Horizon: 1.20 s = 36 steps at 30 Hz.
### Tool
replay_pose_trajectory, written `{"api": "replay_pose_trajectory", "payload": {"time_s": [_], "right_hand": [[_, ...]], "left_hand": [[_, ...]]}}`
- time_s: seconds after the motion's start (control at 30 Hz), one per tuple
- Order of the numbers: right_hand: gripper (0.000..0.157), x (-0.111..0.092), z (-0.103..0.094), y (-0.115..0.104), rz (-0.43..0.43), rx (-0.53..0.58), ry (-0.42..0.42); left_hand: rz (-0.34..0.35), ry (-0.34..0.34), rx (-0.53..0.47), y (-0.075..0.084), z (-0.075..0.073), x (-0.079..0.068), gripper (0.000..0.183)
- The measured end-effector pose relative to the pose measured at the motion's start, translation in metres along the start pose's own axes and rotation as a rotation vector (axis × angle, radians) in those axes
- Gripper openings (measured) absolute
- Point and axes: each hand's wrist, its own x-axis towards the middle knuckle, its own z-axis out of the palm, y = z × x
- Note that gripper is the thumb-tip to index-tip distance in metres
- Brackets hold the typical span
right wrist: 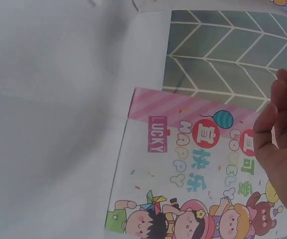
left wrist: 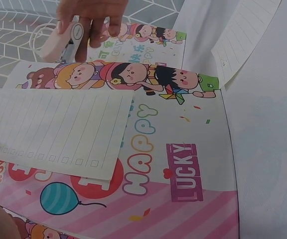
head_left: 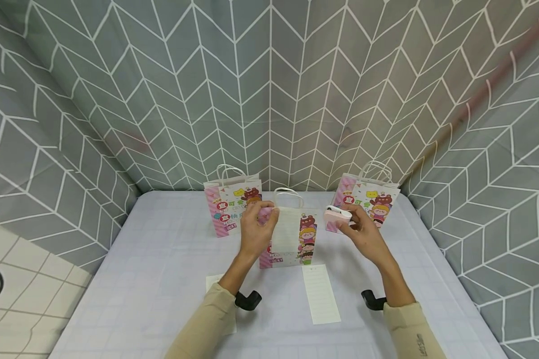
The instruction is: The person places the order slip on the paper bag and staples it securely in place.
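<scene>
My left hand (head_left: 256, 230) pinches the upper left edge of the middle paper gift bag (head_left: 307, 242), together with a lined paper sheet (left wrist: 59, 129) lying flat against the bag's front. The sheet has a row of small checkboxes. The bag stands upright and bears cartoon figures, pink stripes and the word LUCKY. To the right of this bag, my right hand (head_left: 364, 232) holds up a small pink and white stapler (head_left: 338, 214) between thumb and fingers. In the right wrist view only part of the stapler shows, at the right edge.
Two matching gift bags stand farther back, the left one (head_left: 222, 212) and the right one (head_left: 364, 192). A lined sheet (head_left: 321, 294) lies in front of the middle bag; another sheet (head_left: 213, 280) is partly under my left forearm. A patterned curtain (head_left: 269, 99) closes off the white table (head_left: 152, 259).
</scene>
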Motion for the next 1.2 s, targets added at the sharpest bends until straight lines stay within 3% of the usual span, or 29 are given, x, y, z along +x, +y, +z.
{"api": "replay_pose_trajectory", "payload": {"time_s": [0.3,0.53,0.67,1.0,1.2], "right_hand": [[0.048,0.007,0.0,-0.005,-0.077,0.099,0.026],[0.057,0.018,0.007,-0.014,-0.051,0.111,0.061],[0.053,0.025,0.012,-0.021,-0.078,0.116,0.079],[0.045,0.027,0.019,-0.075,-0.182,0.093,0.101],[0.047,0.033,0.026,-0.09,-0.212,0.043,0.076]], "left_hand": [[0.013,0.013,-0.054,0.0,0.003,-0.001,0.013],[0.007,0.007,-0.026,0.002,0.002,-0.002,0.014],[0.006,0.009,-0.021,0.001,0.001,-0.001,0.014],[0.004,0.016,-0.012,0.001,0.001,-0.002,0.013],[0.01,0.011,0.002,0.001,0.003,-0.001,0.013]]}}
